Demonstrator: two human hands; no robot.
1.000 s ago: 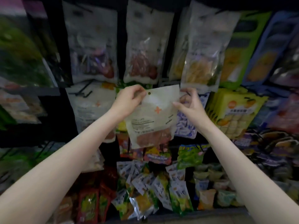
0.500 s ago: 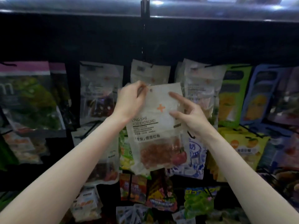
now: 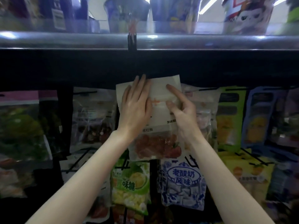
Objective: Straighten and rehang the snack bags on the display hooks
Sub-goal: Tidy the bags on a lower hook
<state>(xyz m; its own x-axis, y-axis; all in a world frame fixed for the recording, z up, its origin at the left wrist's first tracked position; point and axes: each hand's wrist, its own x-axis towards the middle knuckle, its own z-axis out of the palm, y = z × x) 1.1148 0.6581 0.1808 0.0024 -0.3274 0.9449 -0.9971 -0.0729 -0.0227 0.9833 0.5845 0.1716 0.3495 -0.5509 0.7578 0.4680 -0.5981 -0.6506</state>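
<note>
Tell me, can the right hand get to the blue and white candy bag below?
Probably yes. The blue and white bag hangs in the open just below the right hand, with nothing in front of it. But that hand is busy holding the white snack bag.

Two bare forearms reach up and forward, the left hand (image 3: 137, 109) lying flat with straight fingers, the right hand (image 3: 182, 113) pointing its index finger up, thumb bent inward.
</note>
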